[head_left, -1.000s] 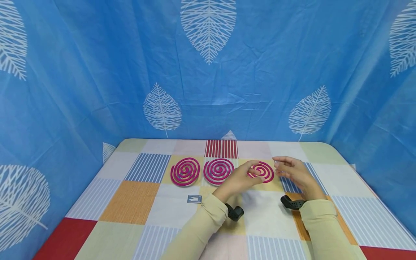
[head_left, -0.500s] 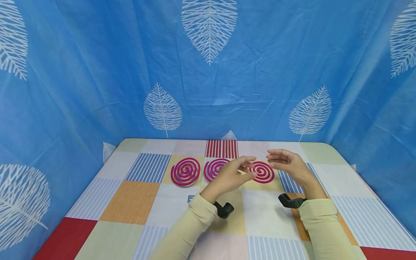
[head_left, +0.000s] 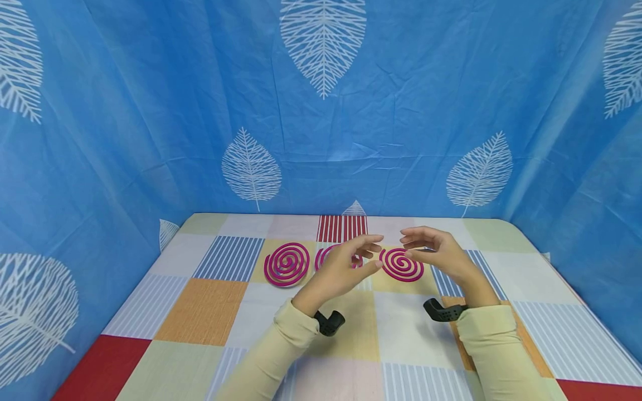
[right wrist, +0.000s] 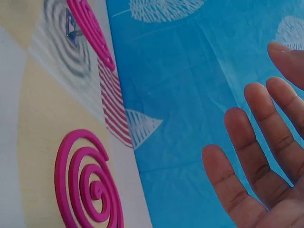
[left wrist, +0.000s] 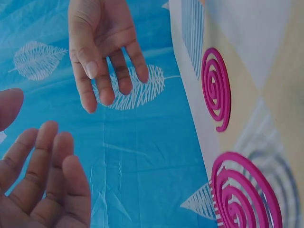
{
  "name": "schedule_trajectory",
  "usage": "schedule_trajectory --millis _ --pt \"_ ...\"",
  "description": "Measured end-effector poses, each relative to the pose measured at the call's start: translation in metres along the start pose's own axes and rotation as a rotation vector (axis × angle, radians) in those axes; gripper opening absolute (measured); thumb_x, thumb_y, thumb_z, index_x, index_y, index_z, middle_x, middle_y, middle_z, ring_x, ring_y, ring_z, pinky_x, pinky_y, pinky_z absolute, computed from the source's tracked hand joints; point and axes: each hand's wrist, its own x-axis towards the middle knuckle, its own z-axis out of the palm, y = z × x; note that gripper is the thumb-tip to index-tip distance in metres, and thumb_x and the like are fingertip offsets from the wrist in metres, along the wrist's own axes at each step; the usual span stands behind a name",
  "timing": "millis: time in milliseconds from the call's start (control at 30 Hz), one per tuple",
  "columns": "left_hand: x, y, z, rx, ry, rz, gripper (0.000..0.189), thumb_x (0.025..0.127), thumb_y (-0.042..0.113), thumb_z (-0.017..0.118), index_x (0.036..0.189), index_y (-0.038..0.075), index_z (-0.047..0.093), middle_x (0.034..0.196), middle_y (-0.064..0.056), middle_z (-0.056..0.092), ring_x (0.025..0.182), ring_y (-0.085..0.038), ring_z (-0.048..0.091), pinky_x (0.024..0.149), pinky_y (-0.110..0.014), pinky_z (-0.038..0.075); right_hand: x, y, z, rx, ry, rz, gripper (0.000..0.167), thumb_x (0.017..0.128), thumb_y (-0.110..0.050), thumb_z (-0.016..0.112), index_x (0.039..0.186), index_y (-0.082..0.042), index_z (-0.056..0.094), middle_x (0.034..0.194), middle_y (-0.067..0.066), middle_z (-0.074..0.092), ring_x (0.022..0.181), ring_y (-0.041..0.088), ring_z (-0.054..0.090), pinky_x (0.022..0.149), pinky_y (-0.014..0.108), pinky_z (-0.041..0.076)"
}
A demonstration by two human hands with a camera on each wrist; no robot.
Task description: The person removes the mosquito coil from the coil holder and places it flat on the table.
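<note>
- Left hand: raised above the surface, thumb and fingers apart, fingers lightly bent; in the head view it covers part of the middle coil.
- Right hand: raised, palm turned toward the left hand, thumb and fingers apart; its fingertips stand near the left hand's, with a gap between the two.
- Right coil: magenta spiral, lying flat on a yellow patch of the surface, below and between the hands.
- Middle coil: magenta spiral, held off the surface, its shadow beside it; a small metal piece shows beneath.
- Left coil: magenta spiral, first in the row of three, beside the middle coil and well apart from the right hand.
- Surface: patchwork pattern of orange, red, yellow, white and striped squares; rounded far corners.
- Curtain: blue, printed with white leaves, behind the surface and at both sides.
- Sleeves: pale yellow, one on each forearm.
- Wrist devices: black, one at each wrist.
</note>
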Motion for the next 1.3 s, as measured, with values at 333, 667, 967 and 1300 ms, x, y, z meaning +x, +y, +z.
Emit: schedule_trajectory --millis 333,667,967,1300 --pt "-0.012 -0.003 -0.014 0.034 0.058 0.052 0.049 0.104 0.007 0.072 0.152 0.005 0.060 0.131 -0.011 0.074 0.114 -0.024 0.072 0.100 -0.032 0.056 -0.001 -0.014 0.005 -0.024 -0.038 -0.036 0.046 0.099 -0.001 0.075 0.142 0.009 0.062 0.132 0.034 0.066 0.117 0.031 0.069 0.093 0.024 0.058" --pt "-0.023 -0.012 -0.029 0.026 0.097 0.068 0.049 0.104 0.011 0.074 0.151 0.009 0.062 0.125 -0.011 0.076 0.109 -0.022 0.072 0.095 -0.034 0.057 0.003 -0.022 0.013 -0.037 -0.084 -0.089 0.043 0.099 0.003 0.074 0.139 0.010 0.063 0.127 0.029 0.069 0.113 0.025 0.070 0.094 0.023 0.057" --pt "-0.032 -0.022 -0.045 0.056 0.106 0.068 0.049 0.105 0.014 0.073 0.152 0.007 0.060 0.128 -0.011 0.076 0.108 -0.023 0.071 0.093 -0.036 0.058 0.010 -0.021 0.024 -0.008 -0.132 -0.144 0.041 0.097 0.006 0.072 0.137 0.013 0.064 0.124 0.029 0.070 0.111 0.027 0.072 0.096 0.023 0.057" --pt "-0.044 -0.035 -0.064 0.066 0.115 0.012 0.053 0.101 0.011 0.077 0.152 0.006 0.060 0.131 -0.011 0.073 0.117 -0.032 0.070 0.100 -0.045 0.056 0.017 -0.025 0.043 -0.019 -0.189 -0.185 0.041 0.095 0.006 0.076 0.134 0.012 0.066 0.119 0.021 0.074 0.105 0.018 0.072 0.093 0.028 0.058"
